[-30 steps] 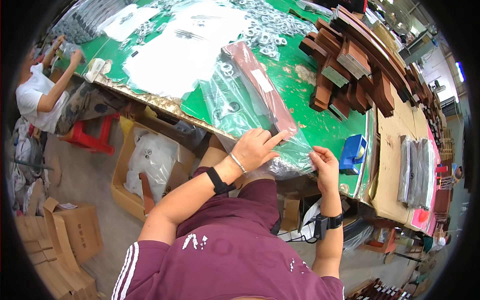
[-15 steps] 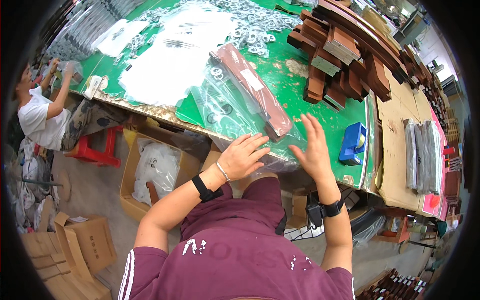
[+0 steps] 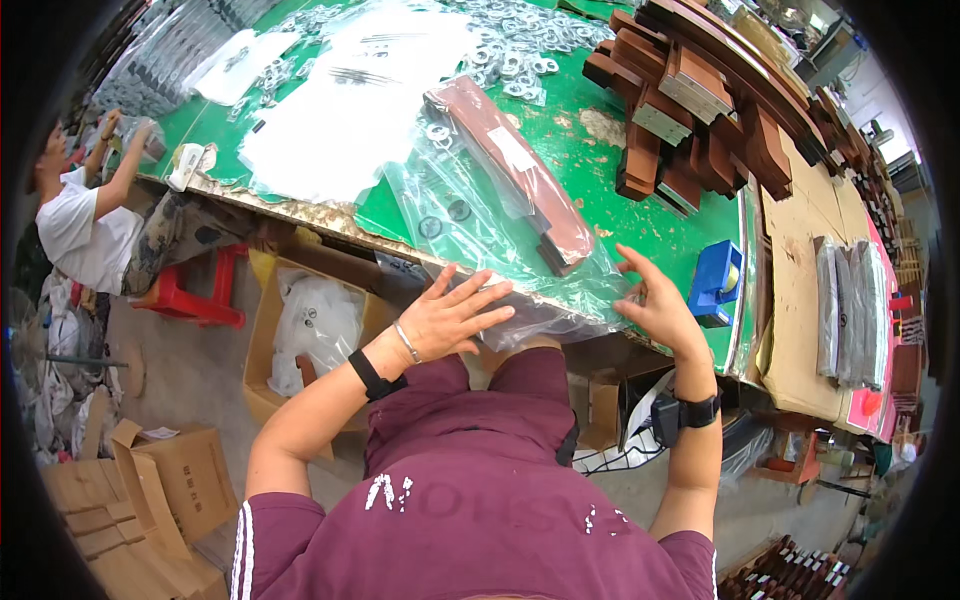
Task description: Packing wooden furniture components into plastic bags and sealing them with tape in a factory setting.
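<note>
A reddish-brown wooden piece (image 3: 545, 205) with a white label lies slantwise inside a clear plastic bag (image 3: 480, 228) on the green table. Small dark rings and a pale one show through the bag beside the wood. My left hand (image 3: 450, 315) is over the bag's near edge at the table's front, palm down, fingers spread and gripping nothing. At the bag's near right corner is my right hand (image 3: 662, 312). Its thumb and a finger come together on the film, while another finger stretches upward.
Brown wooden pieces (image 3: 680, 100) are stacked at the far right. A blue tape dispenser (image 3: 714, 285) stands right of my right hand. White sheets (image 3: 345, 115) and bagged rings (image 3: 510, 65) cover the far table. Another person (image 3: 90, 220) works at left. Below sits an open carton (image 3: 262, 345).
My hands have moved apart, the left leftward and down, the right rightward and down. My right thumb and a finger have closed at the bag's corner. The wooden piece has shifted slightly right.
</note>
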`<state>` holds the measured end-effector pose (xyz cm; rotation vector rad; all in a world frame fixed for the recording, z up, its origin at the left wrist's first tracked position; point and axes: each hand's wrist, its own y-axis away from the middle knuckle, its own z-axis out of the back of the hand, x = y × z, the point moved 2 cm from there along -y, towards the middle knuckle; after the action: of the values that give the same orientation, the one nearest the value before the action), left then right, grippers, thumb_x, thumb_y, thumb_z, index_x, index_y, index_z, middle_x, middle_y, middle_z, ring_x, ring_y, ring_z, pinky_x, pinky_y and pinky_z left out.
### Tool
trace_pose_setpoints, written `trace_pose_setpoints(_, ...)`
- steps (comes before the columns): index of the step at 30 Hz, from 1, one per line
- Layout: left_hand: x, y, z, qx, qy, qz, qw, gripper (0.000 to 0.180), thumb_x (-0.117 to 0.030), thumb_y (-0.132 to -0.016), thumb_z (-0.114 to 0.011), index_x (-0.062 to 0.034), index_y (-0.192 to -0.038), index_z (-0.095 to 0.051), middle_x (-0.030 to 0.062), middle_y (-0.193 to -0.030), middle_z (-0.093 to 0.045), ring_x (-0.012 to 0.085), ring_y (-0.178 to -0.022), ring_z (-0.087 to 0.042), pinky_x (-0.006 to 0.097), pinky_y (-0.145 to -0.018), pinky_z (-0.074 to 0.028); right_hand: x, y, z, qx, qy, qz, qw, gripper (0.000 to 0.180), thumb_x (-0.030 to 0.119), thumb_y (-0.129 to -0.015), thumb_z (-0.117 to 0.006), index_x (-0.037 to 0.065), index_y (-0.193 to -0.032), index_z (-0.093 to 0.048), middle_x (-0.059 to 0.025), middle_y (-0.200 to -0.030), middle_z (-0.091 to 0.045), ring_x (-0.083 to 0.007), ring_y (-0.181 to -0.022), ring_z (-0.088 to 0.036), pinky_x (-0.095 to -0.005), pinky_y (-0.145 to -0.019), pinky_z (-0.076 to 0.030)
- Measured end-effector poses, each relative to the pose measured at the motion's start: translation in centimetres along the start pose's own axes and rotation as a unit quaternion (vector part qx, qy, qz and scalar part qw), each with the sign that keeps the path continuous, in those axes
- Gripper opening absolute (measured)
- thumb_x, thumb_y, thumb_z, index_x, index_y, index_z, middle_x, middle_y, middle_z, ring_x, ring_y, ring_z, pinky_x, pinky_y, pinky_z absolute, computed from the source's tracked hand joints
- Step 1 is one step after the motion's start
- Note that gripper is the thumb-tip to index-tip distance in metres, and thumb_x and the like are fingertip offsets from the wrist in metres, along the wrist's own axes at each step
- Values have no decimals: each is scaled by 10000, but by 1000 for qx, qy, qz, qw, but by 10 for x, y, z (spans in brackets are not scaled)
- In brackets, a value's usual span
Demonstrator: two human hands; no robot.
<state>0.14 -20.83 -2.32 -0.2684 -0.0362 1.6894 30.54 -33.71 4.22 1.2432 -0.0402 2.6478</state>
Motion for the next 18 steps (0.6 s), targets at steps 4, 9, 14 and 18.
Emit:
trace_pose_setpoints(4,2,3,-41,-152,-217,-26,964,701,-222,-790,-703,-309,-1425,-419,-23,-1549,-336,248,-1492,-152,554,-1208,-10,-5,18,-4,56,-145,-94,983,755,-102,-753,-641,111,-1447,-436,-52,-1117,-540,-86,-718,-507,-235,-669,-463)
trace_pose_setpoints(9,-14,-6,-40,-261,-129,-96,952,154,-119,-837,-632,-242,-883,-553,-50,-1392,-524,195,-1422,-329,543,-1218,-50,-37,27,-12,-73,-198,-17,977,604,-106,-802,-610,98,-1366,-539,-38,-1150,-533,-60,-736,-490,-203,-675,-436)
trace_pose_setpoints(14,-5,17,-34,-189,-76,-180,962,165,-131,-818,-662,-224,-900,-553,-44,-1353,-553,150,-1347,-439,511,-1215,-132,-55,32,-18,-144,-98,-2,985,363,-50,-864,-606,64,-1206,-647,-27,-1066,-584,-61,-780,-510,-202,-689,-436)
trace_pose_setpoints(18,16,37,-39,-226,-77,-151,959,613,-109,-839,-646,-289,-1378,-415,20,-1447,-433,236,-1377,-394,544,-1205,-133,-61,35,-11,-198,-205,-7,958,349,-45,-924,-513,69,-1237,-619,-43,-1052,-628,-80,-807,-553,-222,-690,-461)
